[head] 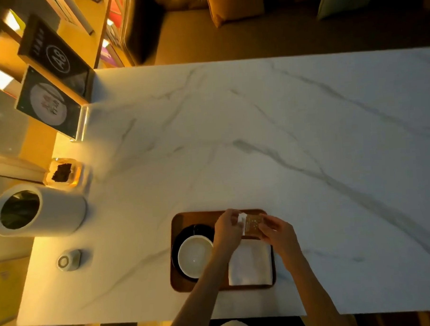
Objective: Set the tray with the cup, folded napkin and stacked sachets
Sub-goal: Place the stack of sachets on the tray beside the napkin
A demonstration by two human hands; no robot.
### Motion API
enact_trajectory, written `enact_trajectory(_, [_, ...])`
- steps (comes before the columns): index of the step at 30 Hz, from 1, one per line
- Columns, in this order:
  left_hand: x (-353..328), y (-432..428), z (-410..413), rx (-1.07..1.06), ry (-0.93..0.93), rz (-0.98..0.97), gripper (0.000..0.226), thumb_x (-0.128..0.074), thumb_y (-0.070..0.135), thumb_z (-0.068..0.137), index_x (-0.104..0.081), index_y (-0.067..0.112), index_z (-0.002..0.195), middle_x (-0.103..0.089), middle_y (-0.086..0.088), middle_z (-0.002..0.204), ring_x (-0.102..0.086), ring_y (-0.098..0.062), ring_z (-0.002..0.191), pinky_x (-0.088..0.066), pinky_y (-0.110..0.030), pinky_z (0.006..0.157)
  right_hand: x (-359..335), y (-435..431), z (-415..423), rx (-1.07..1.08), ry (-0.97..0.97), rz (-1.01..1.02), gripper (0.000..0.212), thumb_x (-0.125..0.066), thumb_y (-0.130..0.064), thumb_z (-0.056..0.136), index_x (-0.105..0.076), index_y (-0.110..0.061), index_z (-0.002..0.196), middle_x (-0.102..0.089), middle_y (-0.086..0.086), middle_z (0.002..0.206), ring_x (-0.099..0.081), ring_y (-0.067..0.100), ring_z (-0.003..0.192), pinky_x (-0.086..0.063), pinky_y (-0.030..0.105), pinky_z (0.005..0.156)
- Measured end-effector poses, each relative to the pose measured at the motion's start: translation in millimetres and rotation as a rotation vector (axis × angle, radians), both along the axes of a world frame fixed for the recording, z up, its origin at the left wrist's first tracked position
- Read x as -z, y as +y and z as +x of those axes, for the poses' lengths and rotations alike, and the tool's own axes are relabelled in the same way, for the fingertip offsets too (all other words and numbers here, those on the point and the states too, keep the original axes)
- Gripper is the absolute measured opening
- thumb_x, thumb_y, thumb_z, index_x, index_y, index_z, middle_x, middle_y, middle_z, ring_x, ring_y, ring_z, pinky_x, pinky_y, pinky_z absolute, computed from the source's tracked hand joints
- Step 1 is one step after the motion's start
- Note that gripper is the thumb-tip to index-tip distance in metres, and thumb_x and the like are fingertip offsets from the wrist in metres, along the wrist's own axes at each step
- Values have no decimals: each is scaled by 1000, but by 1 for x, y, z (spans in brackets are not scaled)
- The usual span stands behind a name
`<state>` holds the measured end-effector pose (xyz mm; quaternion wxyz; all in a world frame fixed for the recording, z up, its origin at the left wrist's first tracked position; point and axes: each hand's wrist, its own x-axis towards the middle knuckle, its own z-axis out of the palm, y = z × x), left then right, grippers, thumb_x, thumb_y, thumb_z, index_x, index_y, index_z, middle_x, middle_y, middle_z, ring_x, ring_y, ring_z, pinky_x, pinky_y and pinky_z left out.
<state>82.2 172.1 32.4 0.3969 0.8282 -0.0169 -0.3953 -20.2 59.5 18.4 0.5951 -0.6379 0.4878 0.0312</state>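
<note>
Sachets are the step in hand; both hands meet over the far right corner of the tray, the left hand pinching the left edge of the small stack, where a white packet shows beside a brown one, and the right hand closed on its right edge; whether the stack touches the tray floor or is held just above it I cannot tell. Cup sits on a dark saucer in the tray's left half, near its near-left corner; napkin, folded to a neat square, lies in the near right corner, just beside the cup and just short of the sachets. Tray stands by the near edge of the table, about midway along it. By my reading cup and napkin are placed and only the sachets remain; the next move calls for squaring the packets flush, lowering them flat into the bare corner beyond the napkin, and letting go without fanning them.
</note>
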Motion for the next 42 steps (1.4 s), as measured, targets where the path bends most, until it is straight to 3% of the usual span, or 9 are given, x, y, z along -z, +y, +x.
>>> enact_trajectory(3, [15, -3, -14, -74, 19, 47, 23, -57, 8, 92, -64, 15, 114, -67, -1, 103, -64, -12, 91, -58, -29, 77, 18, 3, -7, -27, 39, -76, 33, -67, -11, 87, -65, -8, 119, -69, 9, 108, -67, 22, 97, -56, 31, 82])
enact_trajectory(8, [35, -6, -23, -141, -53, 117, 23, -55, 13, 98, -61, 13, 120, -66, -3, 110, -63, -14, 97, -57, -33, 84, 38, 6, -3, -31, 75, -152, 29, -67, -16, 88, -66, -12, 116, -71, 6, 108, -65, 15, 95, -53, 22, 82])
enact_trajectory(15, [53, 0, -30, -30, -165, 121, 30, -53, 15, 99, -55, 19, 129, -53, 2, 120, -53, -6, 97, -48, -19, 84, 56, 14, 4, -83, 89, -270, 29, -62, -19, 91, -62, -15, 120, -71, 4, 110, -60, 5, 89, -43, 6, 72])
enact_trajectory(20, [58, 4, -26, 66, -160, 115, 34, -55, 15, 98, -51, 20, 131, -51, -1, 125, -54, -9, 100, -50, -20, 82, 60, 11, 1, -170, 97, -294, 34, -60, -25, 93, -57, -14, 125, -69, 6, 113, -64, 12, 95, -48, 15, 77])
enact_trajectory(24, [54, 10, -23, 224, -235, 142, 47, -63, 11, 91, -45, 20, 133, -48, -3, 132, -52, -19, 115, -53, -31, 94, 59, 4, -9, -277, 61, -350, 44, -60, -31, 92, -47, -19, 133, -62, 2, 122, -62, 15, 105, -54, 29, 89])
enact_trajectory(30, [53, 13, -28, 594, -508, 148, 51, -71, 8, 84, -46, 16, 128, -45, -3, 138, -42, -22, 129, -41, -32, 104, 65, -7, -13, -839, -114, -677, 48, -69, -30, 84, -52, -21, 128, -40, -1, 150, -40, 19, 136, -39, 30, 105])
enact_trajectory(33, [57, 10, -27, 707, -545, 138, 52, -72, 15, 86, -45, 19, 130, -44, 0, 140, -40, -21, 131, -43, -36, 107, 66, -11, -12, -920, -145, -735, 48, -70, -31, 82, -57, -15, 126, -53, 4, 140, -54, 22, 125, -51, 36, 98])
enact_trajectory(38, [64, 6, -18, 796, -591, 112, 62, -72, -3, 77, -45, 18, 128, -50, -2, 132, -45, -23, 125, -45, -36, 102, 71, -14, -9, -890, -179, -857, 50, -75, -27, 78, -60, -5, 121, -69, 11, 109, -70, 24, 91, -57, 32, 79])
enact_trajectory(42, [66, 6, -15, 843, -610, 121, 66, -74, -2, 75, -42, 18, 128, -52, -5, 126, -49, -23, 117, -48, -35, 99, 72, -13, -8, -915, -172, -881, 45, -73, -28, 81, -62, -4, 117, -68, 13, 111, -68, 26, 95, -57, 33, 81])
